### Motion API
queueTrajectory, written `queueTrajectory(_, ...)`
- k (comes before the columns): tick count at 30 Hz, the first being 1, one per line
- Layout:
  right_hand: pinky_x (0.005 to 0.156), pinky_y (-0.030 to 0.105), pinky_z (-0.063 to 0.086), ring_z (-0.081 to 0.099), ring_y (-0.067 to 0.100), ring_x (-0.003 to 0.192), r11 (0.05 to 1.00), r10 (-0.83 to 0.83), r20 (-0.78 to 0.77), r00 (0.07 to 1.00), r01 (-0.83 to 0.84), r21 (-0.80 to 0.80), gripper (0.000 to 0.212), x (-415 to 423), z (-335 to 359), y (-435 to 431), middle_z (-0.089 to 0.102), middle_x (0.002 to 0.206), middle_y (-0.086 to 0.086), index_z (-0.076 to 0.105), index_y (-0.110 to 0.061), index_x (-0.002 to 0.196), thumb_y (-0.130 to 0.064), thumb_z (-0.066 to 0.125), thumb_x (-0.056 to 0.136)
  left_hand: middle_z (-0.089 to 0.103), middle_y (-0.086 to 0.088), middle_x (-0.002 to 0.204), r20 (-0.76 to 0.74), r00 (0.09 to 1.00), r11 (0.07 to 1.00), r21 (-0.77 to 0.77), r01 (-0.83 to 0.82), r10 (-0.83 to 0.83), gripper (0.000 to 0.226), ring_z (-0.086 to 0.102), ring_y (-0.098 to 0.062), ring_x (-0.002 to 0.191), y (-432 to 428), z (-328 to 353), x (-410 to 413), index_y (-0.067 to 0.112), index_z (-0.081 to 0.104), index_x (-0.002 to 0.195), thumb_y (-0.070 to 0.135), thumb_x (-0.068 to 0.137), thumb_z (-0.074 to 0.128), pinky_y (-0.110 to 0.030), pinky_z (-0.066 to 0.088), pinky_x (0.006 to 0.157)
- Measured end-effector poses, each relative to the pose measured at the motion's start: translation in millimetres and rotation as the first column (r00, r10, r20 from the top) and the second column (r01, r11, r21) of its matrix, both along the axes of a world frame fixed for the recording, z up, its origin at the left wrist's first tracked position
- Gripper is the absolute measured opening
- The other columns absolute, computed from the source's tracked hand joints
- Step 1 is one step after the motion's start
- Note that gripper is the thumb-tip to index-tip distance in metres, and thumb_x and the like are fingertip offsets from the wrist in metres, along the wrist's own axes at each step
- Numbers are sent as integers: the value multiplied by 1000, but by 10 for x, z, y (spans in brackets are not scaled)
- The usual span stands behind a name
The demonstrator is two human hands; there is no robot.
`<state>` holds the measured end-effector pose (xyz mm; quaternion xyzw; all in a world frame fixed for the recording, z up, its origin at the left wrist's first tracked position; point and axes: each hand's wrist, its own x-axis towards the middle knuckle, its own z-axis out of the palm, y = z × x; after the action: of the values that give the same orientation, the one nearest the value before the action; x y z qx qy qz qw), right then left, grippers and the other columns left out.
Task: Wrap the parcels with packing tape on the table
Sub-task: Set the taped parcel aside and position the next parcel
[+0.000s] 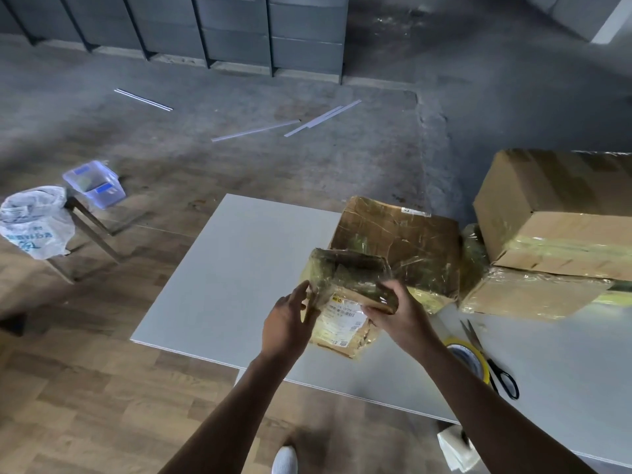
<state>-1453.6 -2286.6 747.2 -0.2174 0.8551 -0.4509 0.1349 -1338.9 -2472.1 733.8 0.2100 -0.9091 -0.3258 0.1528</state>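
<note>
A small tape-covered parcel (345, 295) with a white shipping label is held above the grey table (232, 268). My right hand (396, 313) grips its right edge, thumb over the front. My left hand (287, 323) touches its left side with fingers mostly straight. A roll of yellow packing tape (470, 359) lies on the table to the right, partly behind my right forearm. Black-handled scissors (492, 360) lie beside the roll.
A taped brown box (400, 241) sits behind the small parcel. Two larger cardboard boxes (561, 213) are stacked at the right. On the floor at left are a stool with a white plastic bag (34, 220) and a clear plastic container (94, 184).
</note>
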Motion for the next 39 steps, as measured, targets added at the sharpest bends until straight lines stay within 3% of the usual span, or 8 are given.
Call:
queueTrajectory(7,109,49,33,31,24,136,877,290,-326,900,-114,467,66,42,259,-239,37,145,4,40,-17,137,-41,69,83,68,-11,71,-138,980,949,-299,98,-144,37,62,-31,62,52,206,-93,5,68,114,7,78,77,-30,48,46)
queueTrajectory(12,83,25,51,64,16,101,961,127,-114,985,-94,259,42,53,355,-356,66,114,1,48,-16,130,-35,58,94,66,-4,64,-261,940,925,-361,116,-220,29,58,-28,60,86,316,-268,6,72,102,-2,75,76,-24,44,54)
queueTrajectory(15,58,5,38,63,6,79,976,86,-108,990,-62,209,33,34,345,-293,71,100,0,55,-13,125,-27,58,95,69,-4,70,-298,920,931,-334,151,-256,26,61,-29,66,82,355,-327,6,73,98,-2,74,77,-26,48,54)
queueTrajectory(24,55,3,39,56,-11,64,991,-130,-57,990,132,22,18,-38,307,-127,66,78,-14,68,-11,102,-25,61,93,74,-6,92,-312,863,884,-381,270,-398,38,64,-26,83,111,429,-539,4,72,104,9,68,84,-29,50,73)
queueTrajectory(29,58,25,48,63,14,72,963,-262,-49,964,264,56,15,-183,328,-35,65,77,-4,68,-14,98,-24,57,95,65,-10,122,-249,906,887,-405,223,-342,53,57,-34,113,54,431,-548,6,65,122,13,73,82,-45,52,90)
queueTrajectory(33,55,22,42,59,12,69,937,-343,-99,934,347,28,16,-212,320,1,63,74,-4,68,-10,94,-24,58,94,50,-21,138,-178,975,955,-286,81,-136,76,49,-40,124,78,470,-549,2,48,137,30,75,81,-49,46,97)
queueTrajectory(36,51,15,36,55,0,67,925,-378,-83,922,380,7,16,-221,332,19,57,69,-15,68,-13,97,-25,58,94,30,-23,151,-126,991,995,85,49,-38,101,39,-35,134,87,496,-572,-2,18,149,32,76,80,-39,37,106)
queueTrajectory(39,53,14,37,62,12,75,920,-391,-78,917,393,9,19,-253,405,70,65,78,-6,65,-13,104,-27,55,96,51,-11,139,-118,992,930,368,-2,49,100,55,-24,120,72,544,-642,6,17,151,29,76,80,-23,45,94)
